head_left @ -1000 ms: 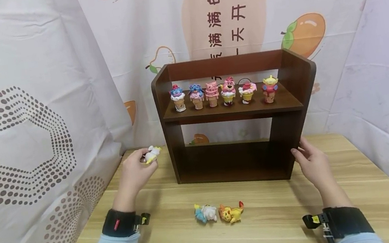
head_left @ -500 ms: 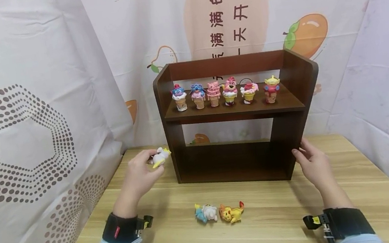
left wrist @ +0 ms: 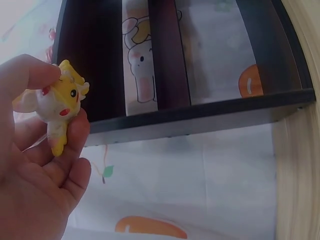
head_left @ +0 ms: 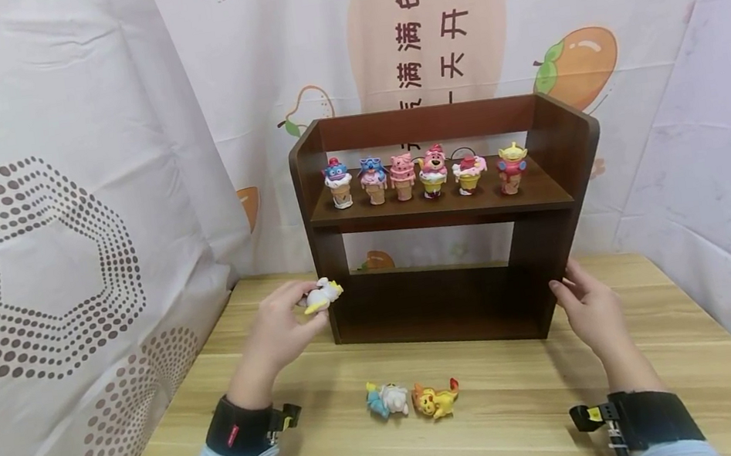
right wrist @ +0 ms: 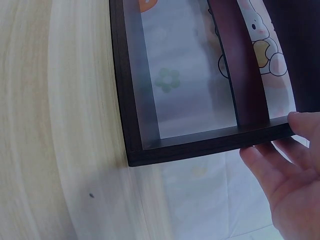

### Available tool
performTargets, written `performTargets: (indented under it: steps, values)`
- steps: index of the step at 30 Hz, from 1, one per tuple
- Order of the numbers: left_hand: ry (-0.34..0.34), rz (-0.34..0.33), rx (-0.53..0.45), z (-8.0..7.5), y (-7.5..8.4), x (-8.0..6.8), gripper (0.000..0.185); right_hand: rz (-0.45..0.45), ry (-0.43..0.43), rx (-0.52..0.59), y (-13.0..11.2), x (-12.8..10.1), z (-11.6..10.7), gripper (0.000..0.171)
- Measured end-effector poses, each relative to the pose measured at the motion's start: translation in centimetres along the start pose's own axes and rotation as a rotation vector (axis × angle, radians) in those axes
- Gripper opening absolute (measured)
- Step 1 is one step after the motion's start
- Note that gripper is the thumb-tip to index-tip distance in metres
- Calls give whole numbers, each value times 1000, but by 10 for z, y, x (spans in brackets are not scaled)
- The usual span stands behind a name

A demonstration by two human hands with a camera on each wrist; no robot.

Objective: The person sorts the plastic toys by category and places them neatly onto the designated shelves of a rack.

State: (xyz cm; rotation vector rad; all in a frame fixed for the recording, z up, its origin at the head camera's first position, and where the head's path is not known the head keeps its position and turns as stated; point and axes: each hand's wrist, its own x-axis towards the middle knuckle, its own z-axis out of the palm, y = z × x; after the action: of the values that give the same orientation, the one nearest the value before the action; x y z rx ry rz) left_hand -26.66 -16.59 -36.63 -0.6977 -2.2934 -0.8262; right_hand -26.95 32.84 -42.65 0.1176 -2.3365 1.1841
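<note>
My left hand (head_left: 278, 330) holds a small white and yellow toy figurine (head_left: 323, 295) just in front of the left side of a dark brown two-tier shelf (head_left: 441, 217). In the left wrist view, thumb and fingers pinch the figurine (left wrist: 62, 107), whose face and yellow foot show. At the shelf's other end, my right hand (head_left: 590, 309) grips the lower right side panel. In the right wrist view, the thumb is at the panel's front edge and the fingers lie along its outer face (right wrist: 210, 150).
Several ice-cream-cone figurines (head_left: 403, 178) stand in a row on the upper tier, with a wider gap before the rightmost one (head_left: 512, 168). A blue and white figurine (head_left: 387, 400) and a yellow-orange figurine (head_left: 436, 400) lie on the wooden table (head_left: 507, 434). Patterned curtains (head_left: 223, 61) hang behind.
My left hand has moved right with the white and yellow figurine, from beside the shelf to overlapping its left panel. The right hand stays on the shelf.
</note>
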Motion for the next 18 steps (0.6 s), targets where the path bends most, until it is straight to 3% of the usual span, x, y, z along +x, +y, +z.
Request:
performTargets:
  steps: [18]
  values:
    - [0,-17,11,16,16,4,33,3,-8,27,0,-1,-1,55]
